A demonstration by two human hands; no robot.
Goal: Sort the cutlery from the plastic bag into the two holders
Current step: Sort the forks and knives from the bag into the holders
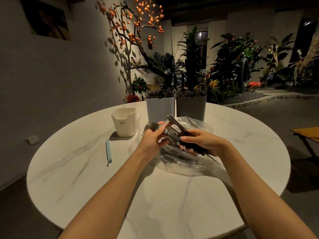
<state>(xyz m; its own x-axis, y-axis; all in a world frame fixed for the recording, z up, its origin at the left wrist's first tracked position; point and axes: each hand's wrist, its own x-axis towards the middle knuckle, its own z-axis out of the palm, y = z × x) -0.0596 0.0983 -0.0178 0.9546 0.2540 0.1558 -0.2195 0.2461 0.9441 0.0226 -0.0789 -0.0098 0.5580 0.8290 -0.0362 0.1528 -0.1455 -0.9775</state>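
Far left on the round marble table (172, 195) there's a light blue stick-like thing (108, 152), then a white cup (124, 121). The left hand (151, 140) has its fingers curled around a bunch of dark forks (152, 125). The right hand (201, 144) is clamped on another bundle of dark cutlery (176, 125), right over the crumpled plastic bag (181, 163). Behind them sit the light grey holder (160, 109) and the dark grey holder (190, 107), touching, both already stuffed.
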